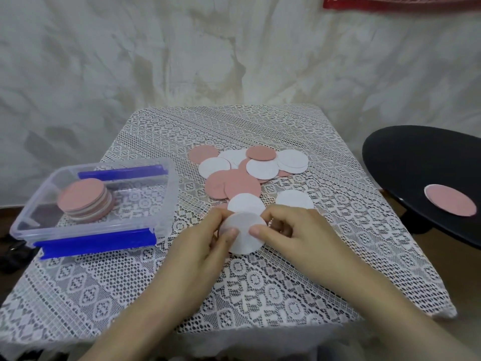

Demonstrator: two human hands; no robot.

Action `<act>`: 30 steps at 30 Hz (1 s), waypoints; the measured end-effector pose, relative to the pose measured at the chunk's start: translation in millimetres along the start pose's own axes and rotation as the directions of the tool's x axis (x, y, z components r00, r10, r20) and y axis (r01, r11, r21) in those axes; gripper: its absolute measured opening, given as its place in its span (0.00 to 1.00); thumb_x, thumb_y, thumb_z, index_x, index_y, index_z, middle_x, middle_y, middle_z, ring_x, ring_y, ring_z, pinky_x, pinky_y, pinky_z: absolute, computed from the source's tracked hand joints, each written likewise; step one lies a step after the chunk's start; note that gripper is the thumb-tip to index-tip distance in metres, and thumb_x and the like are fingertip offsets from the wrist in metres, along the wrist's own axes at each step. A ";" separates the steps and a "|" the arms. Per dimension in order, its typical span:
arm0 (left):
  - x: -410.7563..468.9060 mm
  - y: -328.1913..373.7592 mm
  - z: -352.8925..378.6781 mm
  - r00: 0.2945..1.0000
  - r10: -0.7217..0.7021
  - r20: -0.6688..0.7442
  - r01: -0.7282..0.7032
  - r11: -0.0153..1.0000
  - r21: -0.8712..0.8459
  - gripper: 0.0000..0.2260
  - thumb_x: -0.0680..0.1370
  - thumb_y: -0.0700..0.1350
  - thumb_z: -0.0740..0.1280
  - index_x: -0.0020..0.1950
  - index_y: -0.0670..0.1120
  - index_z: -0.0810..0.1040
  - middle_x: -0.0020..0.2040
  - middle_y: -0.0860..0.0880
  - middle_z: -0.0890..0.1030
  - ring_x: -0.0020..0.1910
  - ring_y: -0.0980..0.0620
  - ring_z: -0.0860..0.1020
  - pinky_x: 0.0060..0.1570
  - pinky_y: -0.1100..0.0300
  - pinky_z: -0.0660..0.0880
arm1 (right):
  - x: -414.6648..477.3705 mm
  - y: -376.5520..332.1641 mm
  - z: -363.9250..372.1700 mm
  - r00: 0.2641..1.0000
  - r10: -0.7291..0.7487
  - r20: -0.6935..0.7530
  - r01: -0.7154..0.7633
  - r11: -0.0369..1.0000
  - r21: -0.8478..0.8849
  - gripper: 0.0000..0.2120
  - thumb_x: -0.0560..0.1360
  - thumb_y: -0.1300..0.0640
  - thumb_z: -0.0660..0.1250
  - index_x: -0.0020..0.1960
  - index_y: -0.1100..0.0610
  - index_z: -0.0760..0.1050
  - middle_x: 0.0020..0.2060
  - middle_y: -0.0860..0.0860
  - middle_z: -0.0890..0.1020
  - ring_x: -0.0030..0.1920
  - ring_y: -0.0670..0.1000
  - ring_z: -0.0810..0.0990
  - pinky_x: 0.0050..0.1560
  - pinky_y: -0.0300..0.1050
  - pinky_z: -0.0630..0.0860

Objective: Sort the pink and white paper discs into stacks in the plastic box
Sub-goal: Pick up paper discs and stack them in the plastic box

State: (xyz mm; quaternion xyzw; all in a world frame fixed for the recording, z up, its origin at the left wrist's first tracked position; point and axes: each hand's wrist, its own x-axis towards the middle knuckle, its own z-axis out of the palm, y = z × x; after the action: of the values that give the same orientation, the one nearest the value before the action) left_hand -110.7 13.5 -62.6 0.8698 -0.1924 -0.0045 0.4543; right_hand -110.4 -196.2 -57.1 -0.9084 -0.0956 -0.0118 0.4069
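Both hands meet over the near-centre of the tabletop (156, 295). The left hand (208, 238) and right hand (294, 230) each pinch the same white disc (243, 233), thumbs on its upper face at opposite edges and the other fingers (230, 234) curled beneath. The disc is lifted and tilted face-up toward the camera. It may be more than one sheet; the edge is too fine to tell. The disc is round, so it has no long axis to line up. What matters is direction: the plastic box (91, 229) lies to the left of the hands, just beside the left wrist line, so the left hand is the nearer one for a drop-off. Inside the box, one stack (83, 201) stands at the left-centre, pink on top with pale bands along its edge. The box floor to the right of it shows bare. No separate white stack is visible, so judged early to mid task. The loose pile (242, 170) of pink and white discs lies beyond the hands, with two single white discs (246, 203) between pile and hands. One pink disc (453, 204) sits apart on the black stool (416, 157) at right.
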 end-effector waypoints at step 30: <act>-4.4 -0.4 -5.8 0.996 0.051 -0.072 -0.036 0.981 0.193 0.02 0.83 0.52 0.59 0.51 0.59 0.69 0.38 0.56 0.78 0.38 0.57 0.76 0.36 0.59 0.72 | -2.8 -24.0 9.6 0.981 -0.177 0.082 0.191 0.956 -0.222 0.11 0.83 0.43 0.57 0.44 0.45 0.66 0.31 0.45 0.76 0.32 0.47 0.75 0.34 0.45 0.70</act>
State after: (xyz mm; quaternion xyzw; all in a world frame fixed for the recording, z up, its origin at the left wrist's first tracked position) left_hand -113.6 19.8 -60.2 0.9046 -0.1933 0.0574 0.3757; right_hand -118.1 -173.8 -46.1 -0.9363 -0.1901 -0.0329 0.2934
